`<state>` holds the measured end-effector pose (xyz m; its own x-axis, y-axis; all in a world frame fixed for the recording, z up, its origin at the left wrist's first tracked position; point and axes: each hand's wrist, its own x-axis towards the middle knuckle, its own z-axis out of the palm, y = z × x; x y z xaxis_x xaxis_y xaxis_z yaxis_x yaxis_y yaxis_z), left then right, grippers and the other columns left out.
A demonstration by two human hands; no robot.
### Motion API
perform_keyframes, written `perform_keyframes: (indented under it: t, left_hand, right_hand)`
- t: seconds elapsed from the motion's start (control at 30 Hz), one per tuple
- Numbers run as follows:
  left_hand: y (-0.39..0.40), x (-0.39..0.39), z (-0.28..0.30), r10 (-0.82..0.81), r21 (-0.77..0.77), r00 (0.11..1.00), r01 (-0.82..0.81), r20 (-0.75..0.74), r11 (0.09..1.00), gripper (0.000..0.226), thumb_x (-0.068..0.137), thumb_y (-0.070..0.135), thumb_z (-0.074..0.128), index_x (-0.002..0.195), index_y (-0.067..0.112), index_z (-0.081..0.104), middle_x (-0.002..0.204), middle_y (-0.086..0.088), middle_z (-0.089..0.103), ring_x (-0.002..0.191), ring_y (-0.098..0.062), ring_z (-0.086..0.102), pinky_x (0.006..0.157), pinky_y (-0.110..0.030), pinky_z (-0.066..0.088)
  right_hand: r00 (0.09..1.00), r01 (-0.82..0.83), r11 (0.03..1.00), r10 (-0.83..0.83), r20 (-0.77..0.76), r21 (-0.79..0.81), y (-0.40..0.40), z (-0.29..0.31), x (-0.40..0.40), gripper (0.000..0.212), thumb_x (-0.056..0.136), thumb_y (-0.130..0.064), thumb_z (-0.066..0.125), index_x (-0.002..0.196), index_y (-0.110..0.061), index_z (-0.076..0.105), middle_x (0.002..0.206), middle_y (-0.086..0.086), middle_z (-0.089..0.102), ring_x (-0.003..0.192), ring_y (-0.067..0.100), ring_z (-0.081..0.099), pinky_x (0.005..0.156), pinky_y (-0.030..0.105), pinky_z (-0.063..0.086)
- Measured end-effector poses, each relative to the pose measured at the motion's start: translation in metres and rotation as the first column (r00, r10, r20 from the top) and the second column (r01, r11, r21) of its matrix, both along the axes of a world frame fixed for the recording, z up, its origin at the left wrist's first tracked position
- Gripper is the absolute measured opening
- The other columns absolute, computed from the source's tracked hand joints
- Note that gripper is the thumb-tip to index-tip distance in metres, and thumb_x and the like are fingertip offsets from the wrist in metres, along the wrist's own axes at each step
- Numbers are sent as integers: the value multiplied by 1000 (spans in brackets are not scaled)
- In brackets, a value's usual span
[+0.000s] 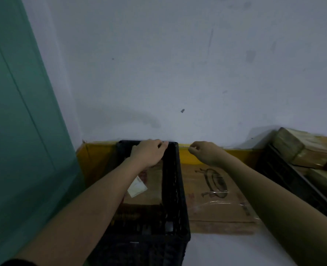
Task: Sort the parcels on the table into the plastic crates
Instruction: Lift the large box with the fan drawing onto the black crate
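Only faintly, writing: red print on the flattened cardboard sheet [216, 192] is too blurred to read; a black line drawing shows on it.
Label: one white slip [136, 188] on the brown parcel [149, 185] inside the near black crate [176, 189].
Crates: two, the second [285, 175] at right, with taped boxes [300, 148] on top.
Left hand [148, 153]: over the crate's far rim, fingers curled; whether it grips, I cannot tell.
Right hand [204, 152]: loosely curled, holding nothing.
Room: pale scuffed wall [178, 64], green panel [15, 112] left, white surface [226, 250] below.
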<state>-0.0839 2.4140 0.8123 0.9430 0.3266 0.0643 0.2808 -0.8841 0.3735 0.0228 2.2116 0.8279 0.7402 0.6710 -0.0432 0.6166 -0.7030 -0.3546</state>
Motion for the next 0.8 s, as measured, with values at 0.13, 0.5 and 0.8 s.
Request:
perform_keyframes:
  t: [0.13, 0.5, 0.8]
  left_hand:
    - [-47, 24, -4, 12, 44, 999, -9, -51, 999, 62, 100, 62, 18, 134, 26, 56, 136, -7, 57, 124, -33, 52, 103, -54, 40]
    - [-170, 91, -90, 1, -231, 980, -47, -198, 972, 53, 103, 42, 44, 150, 21, 37, 153, -7, 39, 122, -26, 54, 88, -35, 50]
    - [-189, 81, -208, 274, -371, 905, -388, -324, 843, 63, 93, 35, 61, 148, 22, 32, 145, -10, 31, 121, -33, 47, 102, -43, 45]
  right_hand:
    - [999, 32, 999, -33, -34, -8, -42, -11, 24, 54, 103, -53, 37, 140, -17, 51, 137, 12, 58, 115, 29, 58, 97, 43, 48]
    - [956, 211, 975, -219, -197, -63, -166, -104, 80, 40, 103, -41, 45, 125, -10, 60, 125, 11, 63, 108, 28, 60, 92, 39, 51]
    - [741, 511, 859, -465, -485, -43, -209, -223, 112, 74, 97, -59, 47, 148, -8, 32, 147, 16, 44, 130, 36, 48, 100, 43, 45]
